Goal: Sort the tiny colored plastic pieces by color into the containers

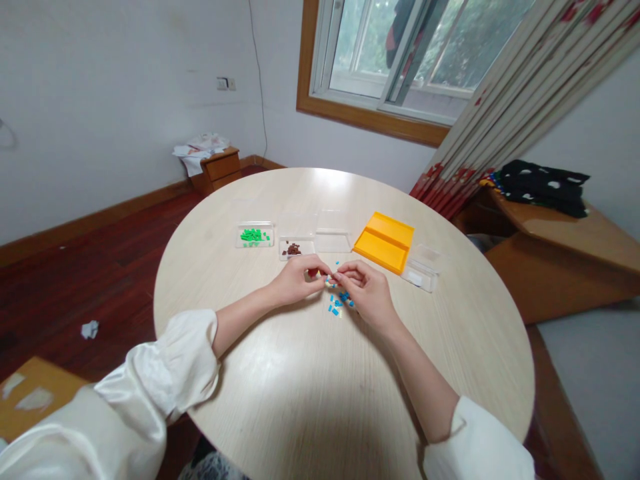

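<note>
Our left hand [301,279] and right hand [369,293] nearly meet, fingertips curled; can't tell what they grip; blue pieces [335,311] lie loose on table [310,387], just near of them; brown pieces [292,249] sit far left, boxed.

Left hand [299,281] hides part of a clear box [307,247]; right hand [369,291] covers some blue pieces [334,311]; anything pinched is too small to identify; curtain [515,100] cut off above

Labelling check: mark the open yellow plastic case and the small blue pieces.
Open yellow plastic case [383,243]: head view, near its central fold.
Small blue pieces [344,296]: head view, on their denser cluster.
</note>
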`<control>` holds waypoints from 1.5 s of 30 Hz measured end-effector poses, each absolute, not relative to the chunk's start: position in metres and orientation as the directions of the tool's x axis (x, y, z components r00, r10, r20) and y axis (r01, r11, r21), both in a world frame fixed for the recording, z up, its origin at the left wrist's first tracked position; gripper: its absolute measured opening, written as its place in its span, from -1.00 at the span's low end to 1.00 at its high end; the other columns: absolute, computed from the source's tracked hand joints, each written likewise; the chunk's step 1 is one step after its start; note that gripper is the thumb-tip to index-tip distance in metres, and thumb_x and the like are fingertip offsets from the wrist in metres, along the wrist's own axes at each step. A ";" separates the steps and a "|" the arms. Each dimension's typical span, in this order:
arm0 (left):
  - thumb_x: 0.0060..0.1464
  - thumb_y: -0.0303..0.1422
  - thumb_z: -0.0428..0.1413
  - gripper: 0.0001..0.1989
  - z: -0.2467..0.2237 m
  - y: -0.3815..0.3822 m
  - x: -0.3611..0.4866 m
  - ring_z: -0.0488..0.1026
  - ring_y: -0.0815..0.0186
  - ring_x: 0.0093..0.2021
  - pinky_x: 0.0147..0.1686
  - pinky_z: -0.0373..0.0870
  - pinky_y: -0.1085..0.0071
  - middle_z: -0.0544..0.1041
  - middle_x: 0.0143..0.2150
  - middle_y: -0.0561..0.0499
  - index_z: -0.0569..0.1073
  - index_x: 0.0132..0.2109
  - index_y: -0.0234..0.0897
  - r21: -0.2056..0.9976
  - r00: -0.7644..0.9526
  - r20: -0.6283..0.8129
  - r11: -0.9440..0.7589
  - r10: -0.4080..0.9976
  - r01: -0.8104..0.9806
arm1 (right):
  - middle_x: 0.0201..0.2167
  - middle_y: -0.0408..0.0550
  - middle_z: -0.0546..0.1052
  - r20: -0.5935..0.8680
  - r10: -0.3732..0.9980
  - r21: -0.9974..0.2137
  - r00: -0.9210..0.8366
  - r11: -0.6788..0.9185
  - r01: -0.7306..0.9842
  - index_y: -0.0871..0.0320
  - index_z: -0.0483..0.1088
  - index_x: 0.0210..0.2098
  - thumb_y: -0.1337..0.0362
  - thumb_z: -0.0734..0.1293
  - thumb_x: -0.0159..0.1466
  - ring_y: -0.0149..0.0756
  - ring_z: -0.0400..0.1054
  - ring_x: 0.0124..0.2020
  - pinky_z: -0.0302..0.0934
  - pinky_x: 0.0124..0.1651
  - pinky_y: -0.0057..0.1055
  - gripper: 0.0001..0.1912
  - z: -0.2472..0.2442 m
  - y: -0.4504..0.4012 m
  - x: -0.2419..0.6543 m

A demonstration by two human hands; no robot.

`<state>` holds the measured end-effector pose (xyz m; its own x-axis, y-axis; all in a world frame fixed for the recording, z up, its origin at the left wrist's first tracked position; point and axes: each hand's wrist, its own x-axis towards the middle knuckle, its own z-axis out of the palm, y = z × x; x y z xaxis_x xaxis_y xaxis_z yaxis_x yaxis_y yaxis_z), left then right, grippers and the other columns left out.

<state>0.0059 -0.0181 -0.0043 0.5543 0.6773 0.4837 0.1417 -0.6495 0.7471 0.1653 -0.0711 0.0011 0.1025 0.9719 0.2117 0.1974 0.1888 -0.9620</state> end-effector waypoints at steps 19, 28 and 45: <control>-0.06 -0.50 0.08 -0.92 -0.006 -0.003 0.001 0.27 0.44 -0.47 -0.43 0.22 0.50 0.47 -0.45 0.05 0.47 -0.39 -0.33 0.742 0.397 0.483 -0.606 0.780 0.288 | -0.47 -0.10 0.50 0.325 0.943 -0.803 0.068 0.236 0.548 0.14 0.36 -0.42 0.25 0.26 0.12 -0.34 0.41 -0.43 0.29 -0.31 -0.40 -0.90 0.009 -0.069 0.182; -0.08 -0.53 0.07 -0.92 -0.016 0.026 -0.017 0.30 0.38 -0.44 -0.35 0.24 0.44 0.46 -0.44 0.04 0.44 -0.41 -0.30 0.641 0.208 0.514 -0.534 0.832 0.551 | -0.55 -0.09 0.47 0.195 0.981 -0.524 0.021 0.086 0.847 0.20 0.44 -0.51 0.42 0.22 0.03 -0.37 0.32 -0.49 0.14 -0.41 -0.47 -0.85 0.013 -0.070 0.214; -0.02 -0.46 0.12 -0.96 -0.023 0.031 -0.018 0.39 0.24 -0.25 -0.18 0.27 0.31 0.49 -0.33 -0.04 0.46 -0.35 -0.30 0.570 0.246 0.494 -0.524 0.834 0.632 | -0.58 -0.08 0.47 0.033 0.997 -0.435 -0.076 0.083 0.897 0.16 0.37 -0.60 0.42 0.23 0.07 -0.37 0.31 -0.52 0.07 -0.47 -0.49 -0.84 0.017 -0.075 0.210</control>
